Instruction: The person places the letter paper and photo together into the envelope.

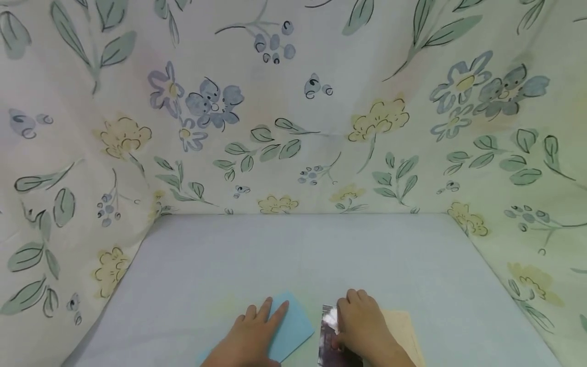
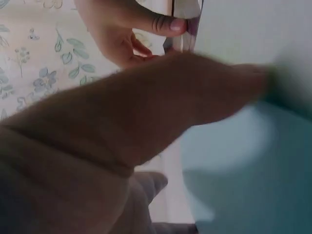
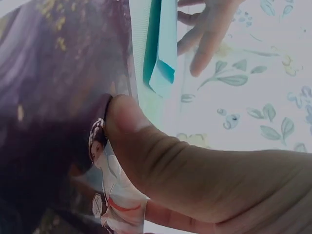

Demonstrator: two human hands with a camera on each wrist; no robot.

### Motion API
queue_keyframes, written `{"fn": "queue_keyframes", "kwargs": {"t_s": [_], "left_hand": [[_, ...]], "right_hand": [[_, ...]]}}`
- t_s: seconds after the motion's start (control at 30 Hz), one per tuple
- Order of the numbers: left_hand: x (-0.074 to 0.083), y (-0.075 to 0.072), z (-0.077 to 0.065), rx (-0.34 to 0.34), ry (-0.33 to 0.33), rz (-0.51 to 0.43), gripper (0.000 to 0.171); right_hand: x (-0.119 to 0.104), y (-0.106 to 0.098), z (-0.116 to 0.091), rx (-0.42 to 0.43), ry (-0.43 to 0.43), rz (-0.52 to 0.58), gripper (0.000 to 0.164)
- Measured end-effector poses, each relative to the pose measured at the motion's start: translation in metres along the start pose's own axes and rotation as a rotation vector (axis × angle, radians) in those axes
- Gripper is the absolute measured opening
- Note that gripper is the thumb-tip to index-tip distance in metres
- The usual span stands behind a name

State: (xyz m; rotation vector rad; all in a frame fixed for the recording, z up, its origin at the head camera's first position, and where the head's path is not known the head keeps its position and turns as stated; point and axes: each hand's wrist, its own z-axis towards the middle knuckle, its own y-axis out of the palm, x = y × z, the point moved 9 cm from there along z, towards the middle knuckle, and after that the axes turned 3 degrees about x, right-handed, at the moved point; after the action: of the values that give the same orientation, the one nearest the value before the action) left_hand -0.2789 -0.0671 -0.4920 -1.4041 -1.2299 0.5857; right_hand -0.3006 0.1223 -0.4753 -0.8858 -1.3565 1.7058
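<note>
With fingers spread and fairly straight, my left hand (image 1: 252,331) rests on a folded light-blue paper (image 1: 297,329) that looks like an envelope. In the left wrist view its thumb stretches over the blue paper (image 2: 243,170). To the right, my right hand (image 1: 364,326) grips a glossy dark picture card (image 1: 327,336), standing tilted. Its thumb lies on the card's printed face (image 3: 58,97), which shows a figure in pale dress on dark purple. The other fingers are behind the card, mostly hidden.
A beige paper (image 1: 405,329) lies under and right of my right hand. Pale green paper (image 3: 153,109) shows beside the blue one. The white tabletop (image 1: 298,255) ends at a floral cloth (image 1: 275,168) hanging at the back and both sides.
</note>
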Motion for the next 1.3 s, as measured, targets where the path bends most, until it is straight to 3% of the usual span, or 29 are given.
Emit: {"fn": "queue_keyframes", "kwargs": {"t_s": [0.1,0.33,0.57,0.73,0.93,1.1,1.3], "left_hand": [[0.000,0.003,0.004,0.016,-0.023,0.033,0.108],[0.004,0.001,0.009,0.091,-0.046,0.179,0.117],[-0.005,0.005,0.013,0.033,-0.084,0.134,0.116],[-0.004,0.004,0.011,0.055,-0.037,0.078,0.114],[-0.001,0.000,0.011,0.073,0.020,0.084,0.116],[0.000,-0.001,0.011,0.055,0.033,0.064,0.114],[0.003,-0.007,0.008,0.086,0.067,0.058,0.106]], "right_hand": [[0.004,0.001,0.000,-0.019,0.057,-0.003,0.057],[0.011,0.000,0.002,-0.052,0.173,0.018,0.045],[0.022,-0.001,0.000,-0.065,0.231,0.145,0.030],[0.036,-0.009,-0.005,-0.078,0.318,0.250,0.022],[0.050,-0.022,-0.013,-0.099,0.416,0.370,0.023],[0.062,-0.028,-0.016,-0.113,0.439,0.401,0.026],[0.076,-0.032,-0.021,-0.138,0.483,0.494,0.024]]}}
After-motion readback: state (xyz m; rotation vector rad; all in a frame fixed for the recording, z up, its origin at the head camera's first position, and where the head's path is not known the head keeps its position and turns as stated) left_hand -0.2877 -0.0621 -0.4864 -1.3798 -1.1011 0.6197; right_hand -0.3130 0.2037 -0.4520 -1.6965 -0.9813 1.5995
